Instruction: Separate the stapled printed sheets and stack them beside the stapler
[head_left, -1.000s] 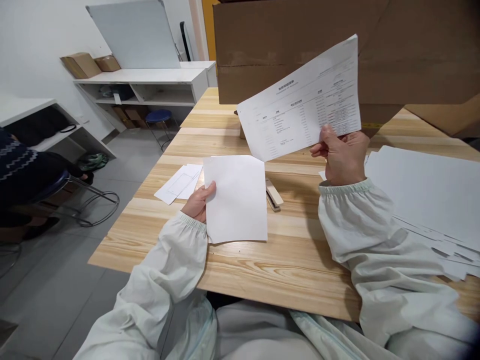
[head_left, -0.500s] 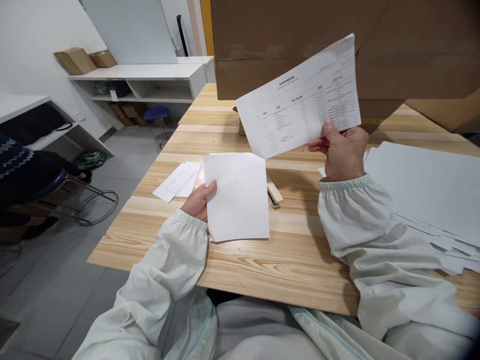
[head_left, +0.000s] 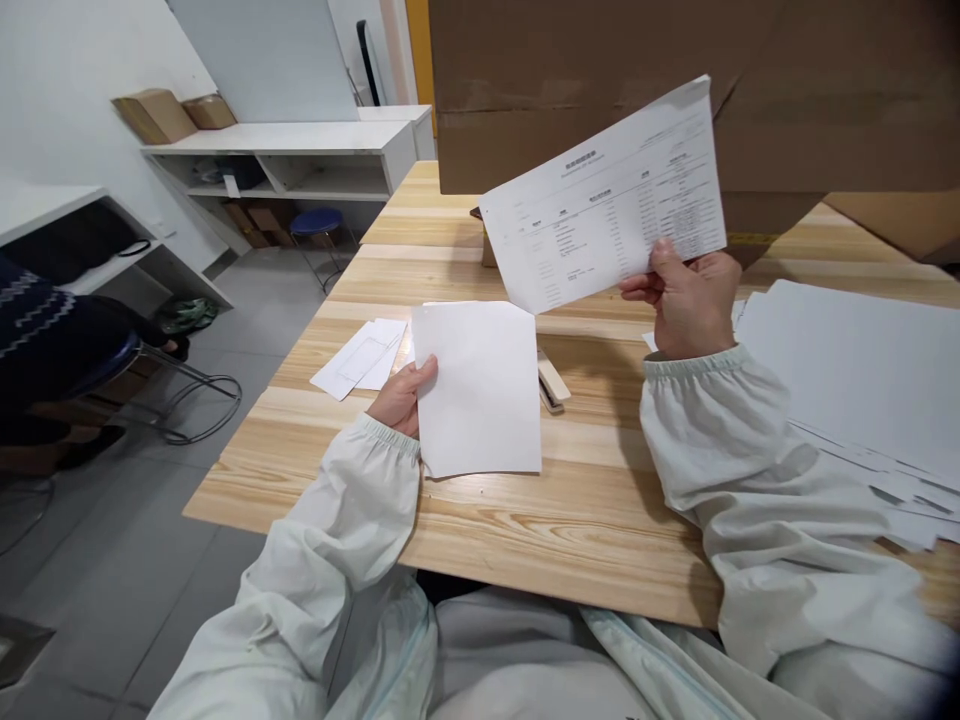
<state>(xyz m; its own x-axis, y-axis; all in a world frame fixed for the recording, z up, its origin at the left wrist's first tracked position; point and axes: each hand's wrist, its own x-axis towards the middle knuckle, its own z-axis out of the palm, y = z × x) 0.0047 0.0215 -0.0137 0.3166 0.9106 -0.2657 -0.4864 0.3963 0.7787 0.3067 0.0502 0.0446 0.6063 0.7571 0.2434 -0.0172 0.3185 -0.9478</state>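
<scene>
My left hand (head_left: 403, 395) grips the left edge of a blank white sheet of paper (head_left: 480, 390), thumb on top; another sheet's edge peeks out behind its top. Raised and tilted in my right hand (head_left: 694, 300) is a printed sheet (head_left: 607, 205) with columns of small text, pinched at its lower right edge between thumb and fingers. Its lower left corner comes close to the blank sheet's top right corner; whether they touch I cannot tell. Partly hidden behind the blank sheet lies a stapler (head_left: 552, 382) with a light top.
A large pile of paper (head_left: 862, 370) spreads over the right of the wooden table (head_left: 525, 540). Small drawn sheets (head_left: 358, 358) lie at the left. A big cardboard box (head_left: 630, 60) stands at the back. Left of the table are a blue stool (head_left: 316, 222) and a seated person (head_left: 45, 330).
Both hands keep their hold on the sheets and have hardly moved. The whole view has shifted slightly, with things appearing a little further right and up.
</scene>
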